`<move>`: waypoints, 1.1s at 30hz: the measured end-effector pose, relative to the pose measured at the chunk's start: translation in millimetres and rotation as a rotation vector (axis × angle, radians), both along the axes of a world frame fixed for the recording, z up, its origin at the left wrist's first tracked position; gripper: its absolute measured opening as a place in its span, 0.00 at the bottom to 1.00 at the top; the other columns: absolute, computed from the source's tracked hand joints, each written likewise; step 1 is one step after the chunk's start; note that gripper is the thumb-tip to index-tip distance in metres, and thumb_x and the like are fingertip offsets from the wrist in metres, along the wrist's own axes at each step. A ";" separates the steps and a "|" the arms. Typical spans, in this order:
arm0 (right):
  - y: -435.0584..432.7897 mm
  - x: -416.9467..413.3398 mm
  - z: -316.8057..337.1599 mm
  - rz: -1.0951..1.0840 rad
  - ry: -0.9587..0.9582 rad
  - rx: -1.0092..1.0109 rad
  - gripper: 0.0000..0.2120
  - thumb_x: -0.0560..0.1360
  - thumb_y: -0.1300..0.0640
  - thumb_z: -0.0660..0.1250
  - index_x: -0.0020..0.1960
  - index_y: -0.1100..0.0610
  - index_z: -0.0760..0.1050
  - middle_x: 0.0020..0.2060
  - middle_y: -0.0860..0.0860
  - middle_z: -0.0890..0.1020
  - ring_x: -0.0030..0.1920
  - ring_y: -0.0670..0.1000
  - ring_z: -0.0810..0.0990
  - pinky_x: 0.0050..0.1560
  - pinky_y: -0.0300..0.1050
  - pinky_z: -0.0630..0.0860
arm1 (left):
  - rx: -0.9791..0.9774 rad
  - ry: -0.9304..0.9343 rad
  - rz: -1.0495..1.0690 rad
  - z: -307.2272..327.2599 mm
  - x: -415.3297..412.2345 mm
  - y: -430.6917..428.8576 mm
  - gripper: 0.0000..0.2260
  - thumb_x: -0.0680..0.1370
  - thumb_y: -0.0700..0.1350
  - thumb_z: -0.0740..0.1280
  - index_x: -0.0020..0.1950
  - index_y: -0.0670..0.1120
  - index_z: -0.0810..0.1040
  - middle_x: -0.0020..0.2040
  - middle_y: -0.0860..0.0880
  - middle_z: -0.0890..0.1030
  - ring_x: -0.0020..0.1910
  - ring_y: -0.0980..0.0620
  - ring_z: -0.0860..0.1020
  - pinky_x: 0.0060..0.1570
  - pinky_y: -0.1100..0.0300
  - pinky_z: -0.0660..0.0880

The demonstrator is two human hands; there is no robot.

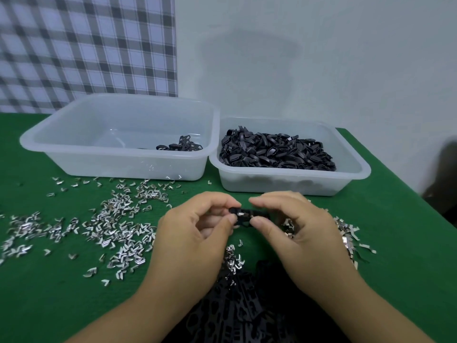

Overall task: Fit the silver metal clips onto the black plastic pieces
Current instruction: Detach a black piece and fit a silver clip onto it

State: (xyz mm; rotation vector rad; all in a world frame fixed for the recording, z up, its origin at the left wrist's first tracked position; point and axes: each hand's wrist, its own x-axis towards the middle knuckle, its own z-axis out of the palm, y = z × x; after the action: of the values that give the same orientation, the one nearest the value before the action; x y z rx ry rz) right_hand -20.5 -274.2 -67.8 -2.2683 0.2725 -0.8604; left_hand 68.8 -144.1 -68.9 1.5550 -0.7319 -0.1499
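Between both hands, above the green table, is a small black plastic piece (243, 215) with a silver metal clip (241, 214) on it. My left hand (197, 229) pinches its left end with thumb and forefinger. My right hand (294, 224) pinches its right end the same way. Several loose silver clips (118, 226) lie scattered over the table to the left, and more clips (346, 231) lie by my right hand. A heap of black plastic pieces (247, 305) lies near the front edge between my forearms.
A clear tub (118, 164) at the back left holds a few black pieces (180, 146). A second clear tub (291, 181) at the back right is full of black plastic pieces (277, 149). A wall and a checked cloth stand behind them. The table edge runs down the right.
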 end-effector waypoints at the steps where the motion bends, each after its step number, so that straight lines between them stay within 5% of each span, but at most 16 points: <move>1: 0.2 -0.6 -0.3 0.027 0.033 0.042 0.10 0.70 0.56 0.71 0.49 0.45 0.80 0.43 0.37 0.81 0.48 0.42 0.78 0.51 0.37 0.73 | 0.007 -0.010 -0.005 0.4 0.3 0.2 0.16 0.71 0.31 0.70 0.43 0.53 0.82 0.36 0.53 0.83 0.34 0.58 0.82 0.38 0.69 0.78; 13: 1.8 -2.3 10.1 0.064 0.107 0.112 0.13 0.70 0.59 0.72 0.39 0.39 0.80 0.38 0.39 0.82 0.43 0.43 0.80 0.47 0.43 0.75 | 0.009 0.061 -0.021 -1.2 2.1 -1.1 0.11 0.68 0.37 0.74 0.40 0.54 0.84 0.34 0.51 0.85 0.33 0.56 0.83 0.36 0.68 0.78; 18: -11.0 4.6 39.9 -0.038 0.105 0.068 0.06 0.71 0.51 0.69 0.47 0.45 0.82 0.39 0.38 0.82 0.43 0.38 0.78 0.44 0.30 0.73 | -0.034 0.184 -0.041 0.1 2.4 -1.2 0.08 0.69 0.35 0.73 0.38 0.49 0.84 0.32 0.47 0.84 0.31 0.52 0.84 0.33 0.67 0.78; 21: -37.0 29.2 62.6 -0.253 0.148 -0.087 0.07 0.74 0.56 0.66 0.49 0.47 0.81 0.41 0.37 0.80 0.39 0.37 0.75 0.40 0.26 0.68 | -0.039 0.239 -0.040 -0.4 4.5 -0.9 0.07 0.69 0.36 0.73 0.37 0.47 0.84 0.31 0.46 0.84 0.30 0.51 0.83 0.30 0.68 0.77; 26: -66.7 79.3 69.9 -0.320 0.499 -0.207 0.03 0.73 0.58 0.70 0.45 0.55 0.83 0.44 0.52 0.84 0.41 0.49 0.78 0.42 0.38 0.69 | -0.028 0.260 -0.050 -0.6 5.2 0.2 0.06 0.69 0.36 0.74 0.36 0.47 0.84 0.31 0.45 0.84 0.31 0.50 0.84 0.30 0.66 0.78; 33: -68.9 101.7 63.7 -0.299 0.664 -0.298 0.07 0.71 0.66 0.67 0.47 0.62 0.82 0.45 0.57 0.84 0.45 0.55 0.82 0.47 0.49 0.80 | -0.019 0.282 -0.055 -3.1 6.9 -0.4 0.06 0.69 0.37 0.74 0.36 0.47 0.84 0.31 0.44 0.84 0.31 0.49 0.84 0.30 0.66 0.78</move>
State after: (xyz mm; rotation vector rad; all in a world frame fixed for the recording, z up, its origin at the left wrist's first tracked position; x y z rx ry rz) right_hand 81.2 -343.2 -4.0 -2.7890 0.8446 -0.2604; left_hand 75.7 -144.5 -72.0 1.4588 -0.5518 -0.3936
